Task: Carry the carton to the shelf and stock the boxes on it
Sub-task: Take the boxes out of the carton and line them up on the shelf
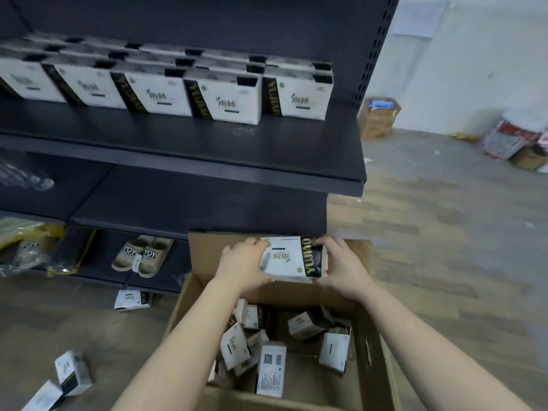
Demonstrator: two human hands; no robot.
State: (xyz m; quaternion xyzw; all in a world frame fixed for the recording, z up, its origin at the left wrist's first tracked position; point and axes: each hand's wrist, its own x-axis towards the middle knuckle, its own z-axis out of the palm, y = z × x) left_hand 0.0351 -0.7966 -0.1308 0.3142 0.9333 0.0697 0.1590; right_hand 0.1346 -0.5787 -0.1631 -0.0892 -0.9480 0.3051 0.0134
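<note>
Gripping one white box (292,259) over the open carton (296,295), left end in the left hand (246,264), right end in the right hand (341,268). Right in front of the shelf (207,143) lined with upright boxes (231,99).

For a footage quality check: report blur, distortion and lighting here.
Head view: wide-angle distortion skews the shelf; the back-row boxes on it are smeared; the box gripped by left hand and right hand reads sharper; lighting is flat, without glare.
</note>
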